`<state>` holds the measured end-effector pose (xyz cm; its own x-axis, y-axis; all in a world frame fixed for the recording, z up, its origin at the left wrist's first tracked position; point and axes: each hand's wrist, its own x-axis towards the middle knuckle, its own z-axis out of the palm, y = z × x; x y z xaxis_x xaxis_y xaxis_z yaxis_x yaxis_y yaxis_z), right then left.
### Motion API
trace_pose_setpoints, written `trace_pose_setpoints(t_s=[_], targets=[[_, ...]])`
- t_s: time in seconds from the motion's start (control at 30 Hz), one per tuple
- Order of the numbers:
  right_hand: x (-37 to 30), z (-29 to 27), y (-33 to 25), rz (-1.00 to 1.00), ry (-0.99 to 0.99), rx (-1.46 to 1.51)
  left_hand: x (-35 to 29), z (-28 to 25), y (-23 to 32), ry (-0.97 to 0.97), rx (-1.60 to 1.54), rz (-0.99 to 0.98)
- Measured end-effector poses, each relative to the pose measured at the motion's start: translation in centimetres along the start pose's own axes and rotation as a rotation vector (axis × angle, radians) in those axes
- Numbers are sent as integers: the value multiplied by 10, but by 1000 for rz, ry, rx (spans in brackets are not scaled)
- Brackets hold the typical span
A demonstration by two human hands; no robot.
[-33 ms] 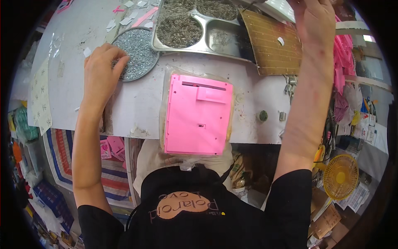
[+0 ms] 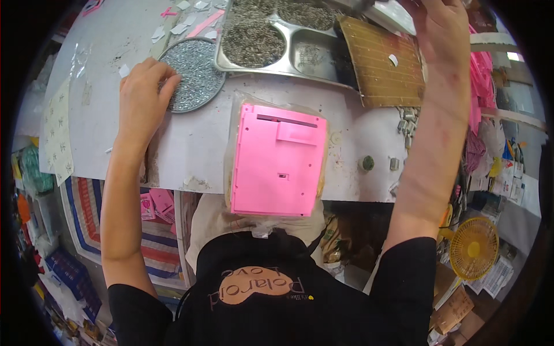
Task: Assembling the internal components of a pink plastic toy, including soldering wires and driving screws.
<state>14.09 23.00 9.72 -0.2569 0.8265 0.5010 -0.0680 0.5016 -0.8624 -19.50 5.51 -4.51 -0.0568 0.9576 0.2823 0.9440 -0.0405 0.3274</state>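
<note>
My left hand (image 2: 144, 89) rests at the left rim of a round dish (image 2: 202, 95) full of small silvery screw-like pieces. Its fingers curl inward over them; the fingertips are partly hidden, so what they pinch cannot be made out. Up at the top right edge, my right hand (image 2: 441, 29) is partly cut off, its fingers bent around something I cannot make out. Between my forearms a flat pink plastic housing (image 2: 271, 190), with a long slot, a raised block and several small holes, lies on a plastic-wrapped pad (image 2: 238, 109) at the table's front edge. Neither hand touches it.
A steel compartment tray (image 2: 288, 66) holds many small dark metal pieces behind the housing. Beside it leans a brown cardboard sheet (image 2: 384, 72). Small metal cylinders (image 2: 407, 121) lie near my right forearm. Pink parts (image 2: 156, 205) sit in a striped-lined bin at lower left; a yellow fan (image 2: 473, 248) stands right.
The whole view has shifted very slightly. Both hands and the pink housing keep the same places relative to the table.
</note>
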Motion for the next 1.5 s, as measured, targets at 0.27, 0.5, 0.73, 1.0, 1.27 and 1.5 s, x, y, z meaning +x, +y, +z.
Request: trace_pose_setpoints(t_s=[0.27,0.5,0.73,1.0,1.27,1.5], targets=[[-65,23,-9,33,-646,693,-24,-11,41,112,-394,33],[-172,57,-90,142,-320,687,-89,-28,138,-105,-722,459],[-189,63,-92,163,-281,717,-89,-33,144,-148,-673,504],[-194,61,-80,176,-381,718,-74,-44,144,-385,-490,663],[-213,44,-89,264,-329,819,-59,-38,144,-396,-674,751],[-251,31,-77,137,-264,465,-91,-21,126,-218,-473,338]])
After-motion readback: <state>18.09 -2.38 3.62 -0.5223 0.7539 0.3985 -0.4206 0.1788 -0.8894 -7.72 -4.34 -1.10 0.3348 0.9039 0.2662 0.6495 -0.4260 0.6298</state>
